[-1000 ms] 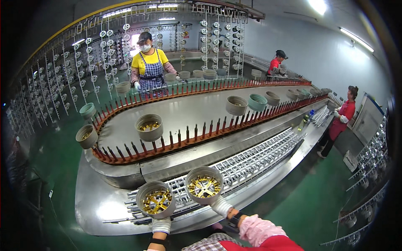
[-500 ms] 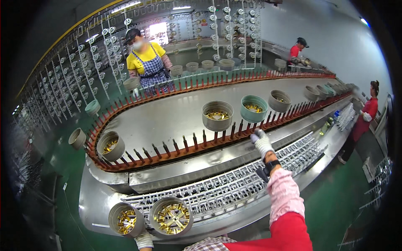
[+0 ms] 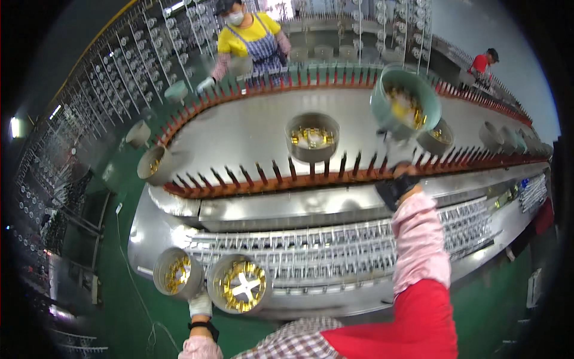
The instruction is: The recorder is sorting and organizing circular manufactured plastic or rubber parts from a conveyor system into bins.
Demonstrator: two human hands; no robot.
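A green round tub with gold-coloured metal pieces inside is up above the row of upright pegs, tilted toward me. My gloved right hand is under it, blurred by motion, closed on its lower part. At the lower left, my gloved left hand is at the undersides of two grey round tubs, a smaller-looking one and a wider-looking one. Gold pieces lie in rings inside both; the wider one shows a pale cross in its middle. The left fingers are hidden by the tubs.
An oval conveyor with red-brown pegs curves around a metal tabletop. Another grey tub stands on its near side. Metal racks lie on the near bench. Across the conveyor stands a person in a yellow shirt.
My right hand has reached the green tub and lifted it off the peg row, nearer to me. The whole view has shifted. My left hand stays by the two grey tubs.
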